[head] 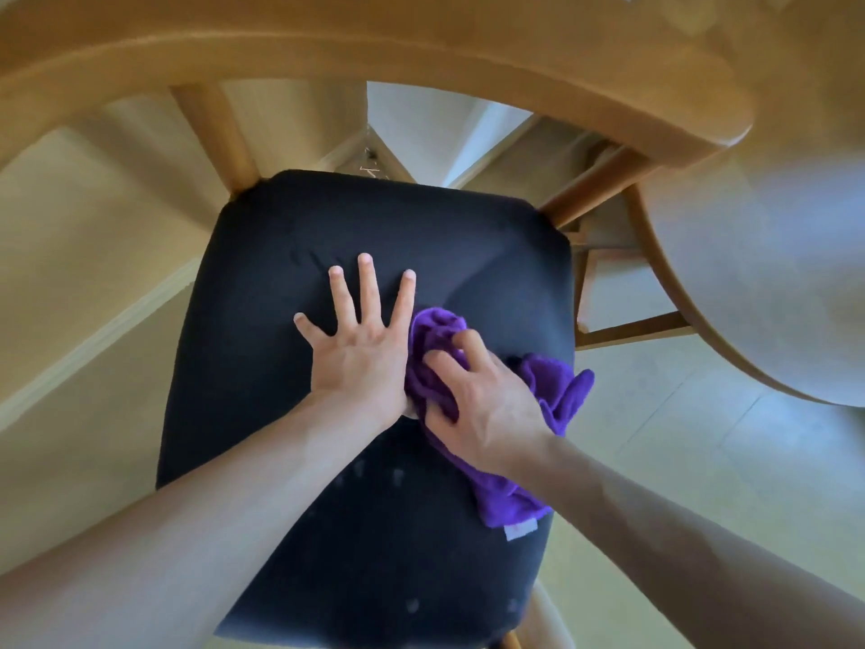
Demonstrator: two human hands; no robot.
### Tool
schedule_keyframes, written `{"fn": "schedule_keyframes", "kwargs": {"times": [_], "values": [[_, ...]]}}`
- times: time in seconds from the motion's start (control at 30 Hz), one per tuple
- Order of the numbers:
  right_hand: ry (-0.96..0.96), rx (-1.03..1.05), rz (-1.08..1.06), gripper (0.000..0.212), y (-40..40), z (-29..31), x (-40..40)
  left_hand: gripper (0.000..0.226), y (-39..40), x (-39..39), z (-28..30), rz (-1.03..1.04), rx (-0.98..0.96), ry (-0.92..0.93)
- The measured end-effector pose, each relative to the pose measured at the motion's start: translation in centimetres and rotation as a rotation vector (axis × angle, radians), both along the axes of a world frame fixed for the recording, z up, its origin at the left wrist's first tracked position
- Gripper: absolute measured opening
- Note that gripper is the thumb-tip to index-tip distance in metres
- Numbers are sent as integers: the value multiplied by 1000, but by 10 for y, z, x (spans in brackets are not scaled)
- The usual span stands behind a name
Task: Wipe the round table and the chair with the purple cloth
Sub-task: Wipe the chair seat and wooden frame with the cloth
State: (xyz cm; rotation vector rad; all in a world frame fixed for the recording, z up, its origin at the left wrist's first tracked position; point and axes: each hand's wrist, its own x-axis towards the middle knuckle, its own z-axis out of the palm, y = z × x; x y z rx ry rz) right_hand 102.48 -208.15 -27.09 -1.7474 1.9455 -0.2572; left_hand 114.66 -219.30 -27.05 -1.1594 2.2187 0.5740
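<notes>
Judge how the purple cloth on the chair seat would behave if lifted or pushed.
The purple cloth looks floppy: it bunches in folds under the right hand, so it would probably droop if lifted. It seems light. Pushed across the black seat, it would likely crumple rather than slide flat.

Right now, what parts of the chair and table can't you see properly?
All from the head view:
- Seat under the purple cloth: hidden by the cloth and right hand.
- Seat under the left hand: the flat palm covers it.
- Round table: cut off by the right edge and blurred.
- Chair back rail: blurred, too close to the camera.
- Front chair legs: hidden by the seat and forearms.
</notes>
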Motion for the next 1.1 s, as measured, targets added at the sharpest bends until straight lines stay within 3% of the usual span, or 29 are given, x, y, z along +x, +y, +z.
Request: {"fn": "schedule_keyframes", "kwargs": {"times": [0.07, 0.23, 0.3, 0.4, 0.53, 0.63, 0.77, 0.9, 0.93, 1.0, 1.1], "values": [[30, -22, 7, 37, -9, -2, -28, 160, 0, -4, 1, -6, 14, -28], [20, -118, -755, 37, -75, -12, -96, 164, 1, -7, 0, -6, 18, -63], [72, -122, -856, 34, -87, -15, -87, 163, 0, -8, 0, -14, 12, -69], [45, -108, -779, 35, -84, -11, -52, 163, 1, -7, 0, -7, 14, -69], [8, -19, -343, 38, -53, -6, -24, 165, 0, -9, 0, 30, 15, -53], [-84, 27, -204, 41, -48, -1, -38, 168, 0, -13, 2, 61, 24, -70], [-159, -40, -312, 44, -53, 0, -71, 166, 2, -12, 5, 96, 32, -53], [-221, -113, -1010, 53, -48, -10, -80, 168, 3, -15, 7, 119, 16, -62], [-209, -76, -1075, 60, -51, -11, -73, 168, 3, -16, 7, 124, 14, -66], [-63, 1, -963, 72, -57, -12, -58, 167, 2, -16, 8, 127, 13, -66], [4, 6, -617, 57, -68, -2, -60, 164, 1, -10, 14, 80, -4, -54]]}}
